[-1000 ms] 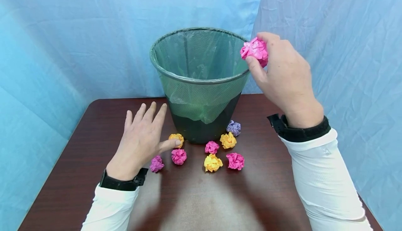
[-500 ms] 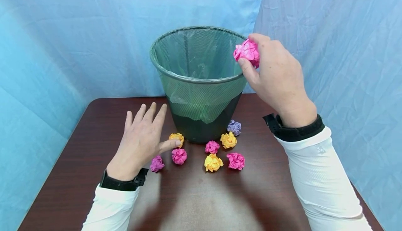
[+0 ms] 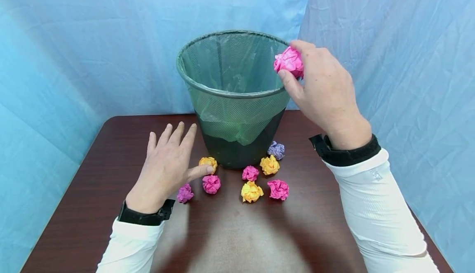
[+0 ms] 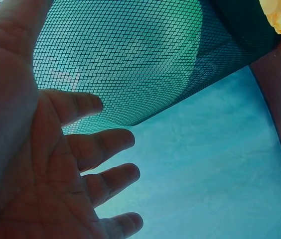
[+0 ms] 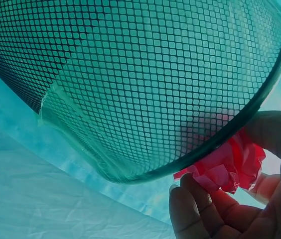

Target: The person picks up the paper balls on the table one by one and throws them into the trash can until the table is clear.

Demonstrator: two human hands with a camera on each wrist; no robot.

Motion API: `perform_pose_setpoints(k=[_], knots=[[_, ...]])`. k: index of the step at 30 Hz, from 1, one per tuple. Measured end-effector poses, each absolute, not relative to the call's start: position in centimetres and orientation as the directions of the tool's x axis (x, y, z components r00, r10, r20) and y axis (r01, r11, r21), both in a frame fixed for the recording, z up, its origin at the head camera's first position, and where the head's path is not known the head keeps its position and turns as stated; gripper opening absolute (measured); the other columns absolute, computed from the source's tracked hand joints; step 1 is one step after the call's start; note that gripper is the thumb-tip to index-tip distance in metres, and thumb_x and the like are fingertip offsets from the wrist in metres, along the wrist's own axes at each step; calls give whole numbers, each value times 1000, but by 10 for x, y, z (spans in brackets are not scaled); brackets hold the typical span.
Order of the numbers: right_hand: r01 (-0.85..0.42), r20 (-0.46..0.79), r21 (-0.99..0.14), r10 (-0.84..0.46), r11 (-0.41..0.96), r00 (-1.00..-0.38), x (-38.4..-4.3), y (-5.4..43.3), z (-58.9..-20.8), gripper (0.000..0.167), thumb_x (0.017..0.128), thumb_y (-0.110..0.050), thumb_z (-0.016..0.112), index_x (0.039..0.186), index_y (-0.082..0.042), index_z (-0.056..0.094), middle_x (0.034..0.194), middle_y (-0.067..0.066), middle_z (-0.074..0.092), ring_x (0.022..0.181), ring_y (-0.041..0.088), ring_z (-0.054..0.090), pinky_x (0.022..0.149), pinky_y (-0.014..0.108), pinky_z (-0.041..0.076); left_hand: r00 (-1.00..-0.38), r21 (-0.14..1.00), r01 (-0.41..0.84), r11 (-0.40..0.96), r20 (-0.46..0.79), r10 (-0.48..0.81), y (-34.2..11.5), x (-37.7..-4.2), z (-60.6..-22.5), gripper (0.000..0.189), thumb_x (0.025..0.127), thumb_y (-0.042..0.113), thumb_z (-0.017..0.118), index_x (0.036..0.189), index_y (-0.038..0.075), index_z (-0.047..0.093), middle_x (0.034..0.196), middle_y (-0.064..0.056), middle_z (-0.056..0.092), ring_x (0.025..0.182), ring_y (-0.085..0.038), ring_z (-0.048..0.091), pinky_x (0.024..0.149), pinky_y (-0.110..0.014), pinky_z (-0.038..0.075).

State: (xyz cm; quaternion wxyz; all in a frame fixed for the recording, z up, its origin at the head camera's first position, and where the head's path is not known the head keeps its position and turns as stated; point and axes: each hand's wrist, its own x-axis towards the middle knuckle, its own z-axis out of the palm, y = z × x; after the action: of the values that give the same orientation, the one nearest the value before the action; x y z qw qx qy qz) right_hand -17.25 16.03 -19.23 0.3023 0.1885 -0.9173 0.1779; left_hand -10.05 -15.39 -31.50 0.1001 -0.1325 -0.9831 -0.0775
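My right hand (image 3: 326, 87) pinches a crumpled pink paper ball (image 3: 289, 62) between thumb and fingers at the right rim of a mesh wastebasket (image 3: 237, 118). In the right wrist view, the pink paper ball (image 5: 230, 167) shows at the basket's dark rim, partly behind the mesh. A green plastic liner (image 3: 237, 73) covers the basket's inside and folds over its rim. My left hand (image 3: 163, 165) is spread beside the basket's left side, holding nothing. Its thumb overlaps a yellow paper ball (image 3: 208, 163) in the head view; contact cannot be told. The left wrist view shows the left palm (image 4: 41, 164) with fingers apart.
Around the basket's foot on the dark wooden table (image 3: 122, 149) lie several paper balls, among them a purple one (image 3: 185, 193), a pink one (image 3: 278, 189), a yellow one (image 3: 252, 191) and a bluish one (image 3: 276, 150). Blue cloth (image 3: 148, 50) hangs behind.
My right hand has moved left with the pink paper ball, from outside the basket's right edge to over its rim. The left hand has stayed in place.
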Motion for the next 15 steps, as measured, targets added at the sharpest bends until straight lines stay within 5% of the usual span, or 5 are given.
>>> perform_pose_setpoints(k=[15], knots=[[-474, 633, -194, -260, 859, -729, -171, 161, -196, 58, 103, -37, 64, 153, -10, 52, 132, 22, 66, 118, 37, 63, 85, 61, 56, -948, 134, 274, 952, 206, 243, -154, -99, -316, 112, 80, 73, 76, 161, 6, 38, 162, -28, 39, 149, -53, 33, 115, -80, 18]])
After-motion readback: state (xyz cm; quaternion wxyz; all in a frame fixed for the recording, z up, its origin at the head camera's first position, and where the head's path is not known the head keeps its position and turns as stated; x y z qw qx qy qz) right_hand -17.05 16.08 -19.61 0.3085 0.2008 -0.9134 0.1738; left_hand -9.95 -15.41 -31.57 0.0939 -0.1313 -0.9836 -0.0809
